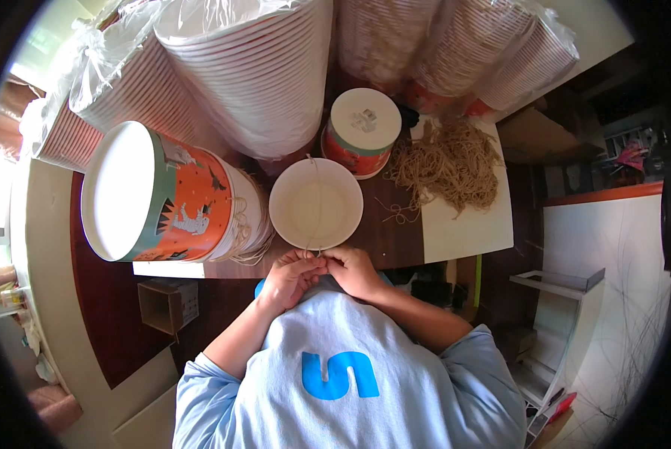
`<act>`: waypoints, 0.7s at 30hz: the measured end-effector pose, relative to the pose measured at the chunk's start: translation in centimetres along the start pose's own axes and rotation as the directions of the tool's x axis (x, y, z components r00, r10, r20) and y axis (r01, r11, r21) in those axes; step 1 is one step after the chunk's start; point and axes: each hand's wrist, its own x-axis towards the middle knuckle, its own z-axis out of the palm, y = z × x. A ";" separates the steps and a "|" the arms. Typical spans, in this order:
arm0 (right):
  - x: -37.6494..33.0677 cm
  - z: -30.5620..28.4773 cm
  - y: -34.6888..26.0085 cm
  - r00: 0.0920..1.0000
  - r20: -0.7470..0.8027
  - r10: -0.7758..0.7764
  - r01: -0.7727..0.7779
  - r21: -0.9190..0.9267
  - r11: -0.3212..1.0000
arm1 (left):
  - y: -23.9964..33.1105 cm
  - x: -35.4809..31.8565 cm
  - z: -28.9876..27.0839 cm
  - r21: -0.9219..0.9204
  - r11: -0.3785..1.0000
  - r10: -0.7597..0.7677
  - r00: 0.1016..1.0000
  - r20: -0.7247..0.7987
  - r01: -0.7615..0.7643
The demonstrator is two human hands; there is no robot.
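A white paper bucket (315, 204) stands upright on the brown table just in front of me, its open mouth facing up. A thin tan string (314, 187) runs across that mouth toward my hands. My left hand (290, 275) and my right hand (354, 271) meet at the bucket's near rim, and both pinch the string's end between fingertips. To the right a loose heap of tan strings (448, 163) lies on the table.
A stack of orange printed buckets (172, 202) lies on its side at the left. One upside-down bucket (363, 129) stands behind. Tall bagged stacks of cups (261, 67) fill the back. A small cardboard box (169, 305) sits below the table edge (201, 269).
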 end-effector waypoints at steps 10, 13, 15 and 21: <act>0.3 -0.5 -1.1 0.926 0.292 0.239 -0.373 0.607 0.702 | -0.9 -0.4 -0.2 0.311 0.934 0.216 0.972 -0.096 -0.177; 0.1 0.2 -0.5 0.906 0.307 0.293 -0.422 0.719 0.552 | -1.1 -0.4 -0.1 0.462 0.849 0.312 0.949 -0.050 -0.255; 0.0 0.5 0.2 0.887 0.331 0.321 -0.446 0.792 0.416 | -1.8 -0.1 -0.3 0.489 0.790 0.431 0.902 -0.013 -0.370; 0.0 0.2 0.3 0.808 0.420 0.413 -0.547 0.796 0.259 | -1.9 -0.3 0.0 0.743 0.528 0.629 0.777 -0.016 -0.412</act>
